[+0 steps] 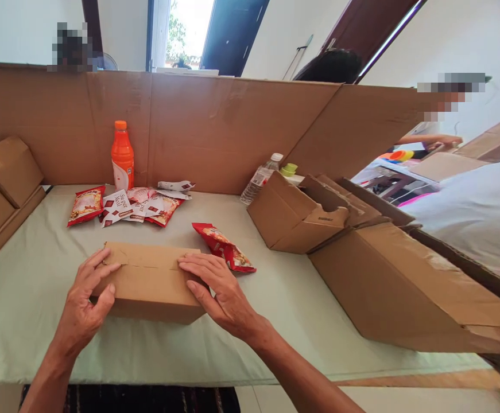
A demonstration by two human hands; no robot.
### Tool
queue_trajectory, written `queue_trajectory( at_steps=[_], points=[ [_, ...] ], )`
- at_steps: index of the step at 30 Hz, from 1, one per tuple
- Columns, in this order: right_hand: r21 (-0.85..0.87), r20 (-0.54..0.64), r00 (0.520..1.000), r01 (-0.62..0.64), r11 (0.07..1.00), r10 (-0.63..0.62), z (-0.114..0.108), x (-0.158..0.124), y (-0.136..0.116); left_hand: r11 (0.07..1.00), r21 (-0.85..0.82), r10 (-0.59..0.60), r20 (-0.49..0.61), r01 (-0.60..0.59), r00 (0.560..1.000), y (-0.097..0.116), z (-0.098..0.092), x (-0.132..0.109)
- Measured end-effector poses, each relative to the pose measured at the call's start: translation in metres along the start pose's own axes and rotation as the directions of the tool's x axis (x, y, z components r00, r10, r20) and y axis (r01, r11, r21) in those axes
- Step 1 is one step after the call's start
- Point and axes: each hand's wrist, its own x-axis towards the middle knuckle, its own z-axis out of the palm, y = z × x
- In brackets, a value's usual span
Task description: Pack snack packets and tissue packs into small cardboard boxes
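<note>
A small cardboard box [155, 281] with its top flaps folded down rests on the pale green cloth in front of me. My left hand [88, 292] grips its left end, fingers over the top corner and thumb near the front edge. At the opposite end my right hand [215, 287] holds the box, fingers lying along the top. Just behind the right hand is a red snack packet [224, 248]. Farther back, another red packet [86, 205] lies beside white "Super Meal" sachets [118, 207], with more packets partly hidden under them.
An orange bottle [122, 155] stands against the cardboard partition [215, 126]. A clear bottle [260, 179] leans by an open carton [297, 215]. Large cardboard boxes [387, 287] line the right side, others [6, 172] the left. People are beyond the partition.
</note>
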Motion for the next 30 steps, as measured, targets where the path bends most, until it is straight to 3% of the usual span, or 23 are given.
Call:
queue_trajectory(
  at_steps=[5, 10, 13, 16, 20, 23, 27, 30],
  points=[
    [-0.029, -0.057, 0.991, -0.119, 0.993, 0.117, 0.002, -0.019, 0.007, 0.999, -0.044, -0.003, 0.116, 0.008, 0.993, -0.008, -0.013, 0.008],
    [-0.002, 0.05, 0.978, -0.203, 0.979, 0.203, 0.006, -0.059, 0.015, 0.996, -0.081, 0.0, 0.26, 0.022, 0.966, -0.008, -0.022, 0.008],
    [-0.038, 0.082, 0.963, -0.253, 0.967, 0.255, 0.009, -0.073, 0.021, 0.998, -0.059, 0.005, 0.262, 0.011, 0.965, -0.005, -0.02, 0.002],
    [-0.033, 0.098, 0.96, -0.26, 0.965, 0.262, 0.012, -0.069, 0.025, 0.999, 0.018, 0.026, 0.222, -0.031, 0.975, -0.001, -0.021, -0.011],
    [0.033, 0.202, 0.954, -0.232, 0.972, 0.221, 0.022, -0.038, 0.027, 0.982, 0.181, 0.031, 0.147, -0.058, 0.989, 0.006, -0.039, -0.039],
    [0.153, 0.297, 0.942, -0.207, 0.966, 0.155, 0.045, 0.004, 0.027, 0.951, 0.306, 0.004, 0.108, -0.038, 0.994, 0.008, -0.064, -0.062],
    [0.332, 0.367, 0.93, -0.165, 0.929, 0.034, 0.1, 0.07, 0.022, 0.893, 0.448, 0.028, 0.011, -0.03, 1.0, -0.005, -0.095, -0.085],
    [0.424, 0.373, 0.927, -0.132, 0.896, -0.04, 0.148, 0.114, 0.009, 0.853, 0.522, 0.058, -0.117, 0.012, 0.991, -0.022, -0.107, -0.094]
  ],
)
